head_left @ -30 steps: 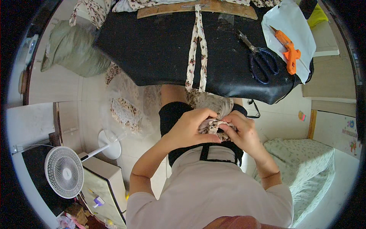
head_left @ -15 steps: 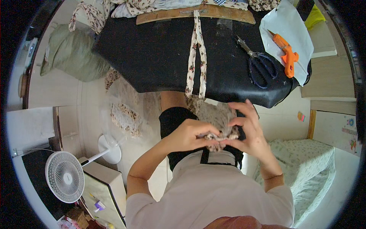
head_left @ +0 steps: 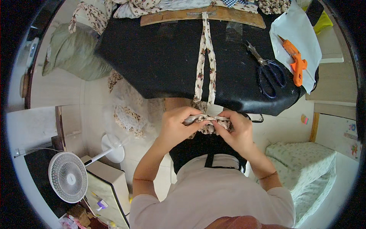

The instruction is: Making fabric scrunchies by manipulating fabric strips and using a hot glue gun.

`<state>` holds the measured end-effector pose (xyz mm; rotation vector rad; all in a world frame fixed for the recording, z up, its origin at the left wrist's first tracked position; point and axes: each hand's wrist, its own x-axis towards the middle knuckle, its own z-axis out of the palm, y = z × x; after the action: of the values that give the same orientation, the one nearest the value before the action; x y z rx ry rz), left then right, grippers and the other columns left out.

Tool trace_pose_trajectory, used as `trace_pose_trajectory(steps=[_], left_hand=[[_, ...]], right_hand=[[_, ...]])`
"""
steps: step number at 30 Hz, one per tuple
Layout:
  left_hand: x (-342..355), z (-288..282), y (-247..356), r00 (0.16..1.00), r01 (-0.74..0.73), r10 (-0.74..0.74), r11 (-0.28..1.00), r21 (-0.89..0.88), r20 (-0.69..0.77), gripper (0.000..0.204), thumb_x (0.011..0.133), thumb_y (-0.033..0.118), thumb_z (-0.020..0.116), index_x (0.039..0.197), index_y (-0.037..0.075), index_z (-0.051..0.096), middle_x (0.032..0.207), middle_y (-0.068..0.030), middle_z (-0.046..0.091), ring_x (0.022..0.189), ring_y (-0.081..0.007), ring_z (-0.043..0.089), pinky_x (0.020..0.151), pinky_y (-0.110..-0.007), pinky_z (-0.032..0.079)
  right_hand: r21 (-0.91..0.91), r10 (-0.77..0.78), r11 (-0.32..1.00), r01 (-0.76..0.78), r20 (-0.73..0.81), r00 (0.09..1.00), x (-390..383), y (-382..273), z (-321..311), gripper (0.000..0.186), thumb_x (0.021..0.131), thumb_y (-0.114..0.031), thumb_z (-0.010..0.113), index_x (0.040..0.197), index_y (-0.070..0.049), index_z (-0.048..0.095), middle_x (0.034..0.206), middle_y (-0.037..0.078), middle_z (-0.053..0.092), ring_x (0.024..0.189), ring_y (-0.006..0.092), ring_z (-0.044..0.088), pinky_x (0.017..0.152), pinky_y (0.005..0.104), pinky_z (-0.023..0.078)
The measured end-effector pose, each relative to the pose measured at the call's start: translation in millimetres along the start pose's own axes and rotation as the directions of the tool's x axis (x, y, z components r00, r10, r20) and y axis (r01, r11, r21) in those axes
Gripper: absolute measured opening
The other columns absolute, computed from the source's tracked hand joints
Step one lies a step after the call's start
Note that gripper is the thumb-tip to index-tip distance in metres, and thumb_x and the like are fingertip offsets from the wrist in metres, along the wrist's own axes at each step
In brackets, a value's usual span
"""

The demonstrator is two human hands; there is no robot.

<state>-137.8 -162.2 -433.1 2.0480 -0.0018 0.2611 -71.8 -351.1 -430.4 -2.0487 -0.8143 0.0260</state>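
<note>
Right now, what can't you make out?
All in the head view:
Gathered floral fabric: its gripped parts are covered by the left hand and right hand.
Fabric pile: cut off by the top edge.
Floral strip: its fixing at the wooden bar, too small.
Wall stickers: detail too small.

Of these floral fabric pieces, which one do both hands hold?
The gathered piece, pinched between left hand and right hand; the narrow strip lies on the black table, another piece on the floor.
</note>
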Motion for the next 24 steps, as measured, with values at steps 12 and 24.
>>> trace_pose_trajectory(steps=[12,24], left_hand=[[10.8,7.1,-10.7,0.971,-0.081,0.087,0.996,0.035,-0.224,0.025,0.063,0.006,0.081,0.079,0.001,0.062,0.085,-0.0124,0.068,0.071,-0.0203,0.067,0.06,-0.027,0.053],[16.9,8.4,-12.3,0.99,0.023,-0.044,0.986,-0.163,-0.131,0.022,0.065,0.004,0.08,0.072,0.0,0.06,0.077,-0.0127,0.069,0.08,-0.0203,0.07,0.065,-0.026,0.054]], right_hand=[[-0.085,-0.05,0.995,0.045,-0.059,0.997,8.2,-5.3,8.9,0.027,0.07,-0.006,0.076,0.089,0.0,0.058,0.071,0.011,0.063,0.054,0.0198,0.062,0.046,0.0288,0.048],[-0.025,-0.025,0.999,0.025,-0.035,0.999,11.3,3.5,8.0,0.027,0.069,-0.006,0.075,0.089,0.0,0.058,0.074,0.011,0.064,0.059,0.0221,0.064,0.049,0.0303,0.05]])
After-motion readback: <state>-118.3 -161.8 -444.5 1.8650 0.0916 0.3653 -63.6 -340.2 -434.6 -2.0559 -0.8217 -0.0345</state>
